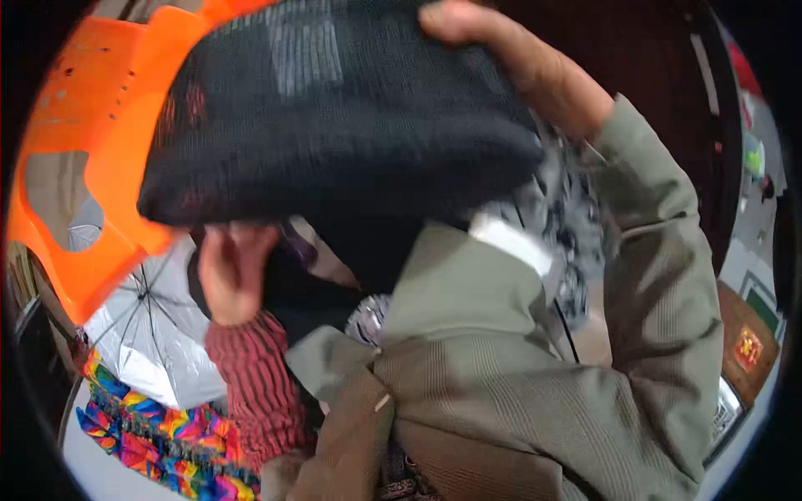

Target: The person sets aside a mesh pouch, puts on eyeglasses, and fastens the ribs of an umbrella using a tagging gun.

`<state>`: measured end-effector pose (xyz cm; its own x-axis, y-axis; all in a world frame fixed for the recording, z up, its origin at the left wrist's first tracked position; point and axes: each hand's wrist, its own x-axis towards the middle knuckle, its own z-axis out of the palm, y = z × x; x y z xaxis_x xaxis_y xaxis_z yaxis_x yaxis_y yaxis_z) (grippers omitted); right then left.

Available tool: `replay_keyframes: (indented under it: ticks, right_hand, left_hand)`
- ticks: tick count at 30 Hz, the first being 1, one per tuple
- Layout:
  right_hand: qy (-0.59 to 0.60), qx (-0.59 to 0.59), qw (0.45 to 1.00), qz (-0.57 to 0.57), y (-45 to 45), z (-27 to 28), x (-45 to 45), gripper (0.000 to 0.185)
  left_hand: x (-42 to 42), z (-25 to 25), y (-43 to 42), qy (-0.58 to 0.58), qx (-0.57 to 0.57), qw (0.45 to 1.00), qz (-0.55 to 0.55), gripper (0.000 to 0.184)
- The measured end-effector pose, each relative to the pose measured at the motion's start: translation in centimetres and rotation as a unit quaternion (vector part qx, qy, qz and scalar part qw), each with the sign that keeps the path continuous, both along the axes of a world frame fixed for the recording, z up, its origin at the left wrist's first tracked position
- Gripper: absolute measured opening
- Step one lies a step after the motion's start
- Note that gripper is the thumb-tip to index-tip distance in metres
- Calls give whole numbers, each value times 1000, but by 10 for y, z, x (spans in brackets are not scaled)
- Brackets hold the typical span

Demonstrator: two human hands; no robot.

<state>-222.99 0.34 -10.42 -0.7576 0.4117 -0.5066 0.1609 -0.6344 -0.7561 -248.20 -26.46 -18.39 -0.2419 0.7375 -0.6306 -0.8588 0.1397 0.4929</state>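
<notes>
A black folded cloth (pixel 334 150) fills the upper middle of the frame, raised in front of the wearer's body, with a pale striped patch (pixel 305 54) near its top edge and faint red marks at its left end. The right hand (pixel 518 58), at the upper right, grips the cloth's right end, thumb laid along the upper edge and the other fingers hidden behind it. The left hand (pixel 234 275), left of centre, reaches up to the cloth's lower edge; its fingertips are partly covered, so whether they pinch the fabric cannot be told. A red ribbed cuff (pixel 259 376) covers the left wrist, and a grey-green checked jacket (pixel 468 367) spreads across the lower middle. An orange plastic chair (pixel 154 75) stands at the upper left, with a spread silver umbrella (pixel 159 342) below it and multicoloured fabric (pixel 159 434) at the lower left.
</notes>
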Motion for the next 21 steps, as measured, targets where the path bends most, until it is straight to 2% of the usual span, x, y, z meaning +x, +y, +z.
replay_keyframes:
  ticks: [2,3,4,6,8,10,12,13,17,19,21]
  right_hand:
    - [-80,-2,996,-25,-30,-6,58,60]
    - [-65,10,998,-25,-36,-2,78,60]
    - [-28,11,996,-87,-43,-2,99,56]
    - [33,-29,972,-231,-75,-7,155,50]
    - [32,-33,952,-304,-117,0,216,50]
    - [55,4,930,-364,-114,-2,271,51]
    - [78,-85,883,-455,-134,-30,336,50]
    - [82,-92,878,-462,-145,-36,361,50]
    - [12,-44,835,-549,-177,-19,393,55]
    - [-126,6,780,-613,-189,-6,394,49]
    - [-64,-86,784,-611,-203,-6,408,48]
  left_hand:
    - [23,12,-20,-76,76,994,-24,42]
    - [26,19,-18,-92,144,985,-31,41]
    - [28,25,-12,-67,168,983,-38,41]
    - [41,29,-19,-45,142,983,-109,41]
    - [71,39,-41,-47,101,980,-166,41]
    - [91,43,-26,-27,104,979,-176,41]
    - [110,51,-19,-10,90,976,-196,40]
    - [119,56,-11,1,85,973,-213,41]
    - [139,69,19,26,63,968,-242,41]
    - [146,74,28,31,48,962,-268,41]
    - [147,71,32,53,32,962,-267,41]
